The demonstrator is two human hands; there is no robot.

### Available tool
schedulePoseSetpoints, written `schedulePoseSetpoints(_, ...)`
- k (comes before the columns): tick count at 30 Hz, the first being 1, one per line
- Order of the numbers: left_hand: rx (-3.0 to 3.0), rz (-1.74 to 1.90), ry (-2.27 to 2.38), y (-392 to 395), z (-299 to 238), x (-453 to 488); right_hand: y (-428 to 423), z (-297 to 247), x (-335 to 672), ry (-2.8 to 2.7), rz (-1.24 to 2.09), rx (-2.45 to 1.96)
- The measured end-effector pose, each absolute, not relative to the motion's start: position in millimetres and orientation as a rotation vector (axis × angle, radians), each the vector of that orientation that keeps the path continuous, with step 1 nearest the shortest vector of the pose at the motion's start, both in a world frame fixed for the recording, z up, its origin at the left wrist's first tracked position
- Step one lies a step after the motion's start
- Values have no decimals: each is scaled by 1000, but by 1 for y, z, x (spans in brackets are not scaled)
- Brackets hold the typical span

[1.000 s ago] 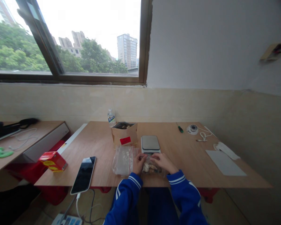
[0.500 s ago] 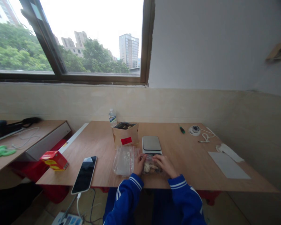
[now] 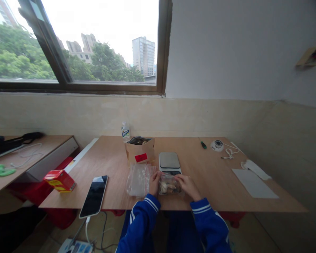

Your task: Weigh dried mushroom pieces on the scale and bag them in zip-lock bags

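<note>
A clear zip bag [image 3: 169, 186] with pale and brown dried pieces in it is at the table's front edge, between my two hands. My left hand [image 3: 154, 183] pinches its upper left corner. Its upper right corner is in the closed fingers of my right hand [image 3: 187, 186]. Just behind the bag sits a digital scale [image 3: 169, 160], its plate bare and its front partly covered by the bag. Left of my left hand lies a stack of clear plastic bags [image 3: 137, 181]. Behind the stack stands an open brown paper pouch [image 3: 140, 151] with a red label and dark contents.
A phone [image 3: 94, 195] on a stand and a red and yellow box [image 3: 60, 180] are on the left. A water bottle [image 3: 125, 131] stands at the back. A screwdriver [image 3: 203, 144], a dome camera [image 3: 217, 145] and a white sheet [image 3: 254, 183] lie on the right.
My right hand has moved slightly right along the top of the zip bag, and the bag's top edge is now drawn out wider between my hands. The view has shifted a little.
</note>
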State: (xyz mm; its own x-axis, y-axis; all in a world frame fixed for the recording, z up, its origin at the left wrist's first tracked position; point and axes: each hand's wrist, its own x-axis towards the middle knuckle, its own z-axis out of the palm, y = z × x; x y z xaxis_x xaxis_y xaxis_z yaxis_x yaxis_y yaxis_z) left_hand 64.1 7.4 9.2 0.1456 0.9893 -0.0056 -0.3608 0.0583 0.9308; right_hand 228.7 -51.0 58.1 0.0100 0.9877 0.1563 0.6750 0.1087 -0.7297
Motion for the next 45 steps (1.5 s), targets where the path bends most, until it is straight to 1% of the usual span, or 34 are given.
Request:
schedulePoseSetpoints(7, 1032, 1206, 853, 10, 7, 63, -57, 55, 259, -1394, 929, -1443)
schedulePoseSetpoints(13, 1101, 1193, 883, 13, 3, 63, -44, 52, 321, -1065, 934, -1405)
schedulePoseSetpoints(18, 1160, 1173, 903, 11, 6, 62, -18, 55, 370, -827, 653, -1599)
schedulePoseSetpoints(23, 1216, 1156, 918, 12, 3, 62, -2, 49, 379, -750, 368, -1815)
schedulePoseSetpoints(29, 1547, 1129, 948, 7, 7, 61, 4, 30, 362, -877, -290, -2140)
schedulePoseSetpoints(32, 1779, 1138, 914, -2, 14, 60, 7, 19, 362, -1051, -299, -2022)
schedulePoseSetpoints(35, 2295, 1224, 847, -12, 17, 60, 7, 14, 368, -1192, -218, -1933)
schedulePoseSetpoints(37, 2509, 1274, 786, -17, 20, 62, 2, 15, 370, -1220, -223, -1945)
schedulePoseSetpoints(42, 2536, 1415, 831, -23, 47, 70, -23, 25, 355, -1158, -477, -2133)
schedulePoseSetpoints(45, 2428, 1482, 909, -19, 82, 69, -27, 23, 339, -1248, -458, -2197)
